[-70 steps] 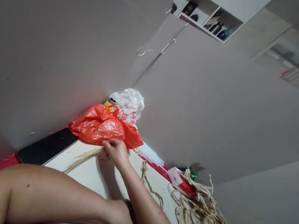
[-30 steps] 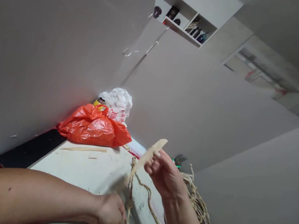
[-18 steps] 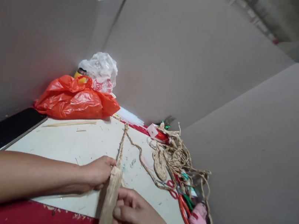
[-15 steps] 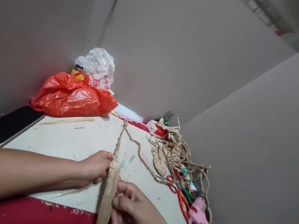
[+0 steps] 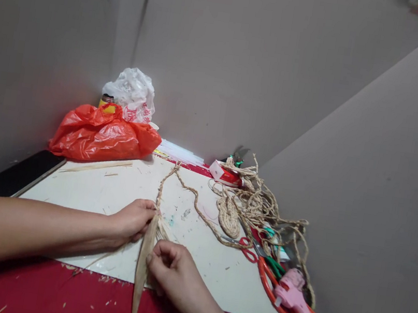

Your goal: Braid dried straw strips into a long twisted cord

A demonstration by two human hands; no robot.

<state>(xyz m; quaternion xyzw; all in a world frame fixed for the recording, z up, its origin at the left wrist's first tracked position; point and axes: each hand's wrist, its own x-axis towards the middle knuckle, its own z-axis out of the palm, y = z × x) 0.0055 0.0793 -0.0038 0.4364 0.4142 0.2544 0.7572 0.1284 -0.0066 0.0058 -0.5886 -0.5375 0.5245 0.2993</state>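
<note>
My left hand (image 5: 135,223) pinches the lower end of a braided straw cord (image 5: 160,191) where loose fibre strips fan out. From that pinch a wide, flat dry fibre strip (image 5: 143,262) hangs toward me, past the edge of the white board. My right hand (image 5: 172,271) is closed with thumb and forefinger on the right edge of this strip. Thin pale strands (image 5: 164,229) spread between the two hands. At its far end the cord bends at a knot (image 5: 178,165) and runs back right toward the pile of cord.
A white board (image 5: 82,190) lies on a red cloth (image 5: 35,293). To the right are tangled cord (image 5: 261,201), a coiled braided piece (image 5: 228,216), red-handled scissors (image 5: 248,248) and a pink glue gun (image 5: 299,301). An orange plastic bag (image 5: 105,136) and a black phone-like slab (image 5: 13,174) are at left.
The flat strip has turned and looks narrower now. My right hand has shifted slightly up and left along it, its fingers more curled. My left hand keeps its pinch; the view has tilted.
</note>
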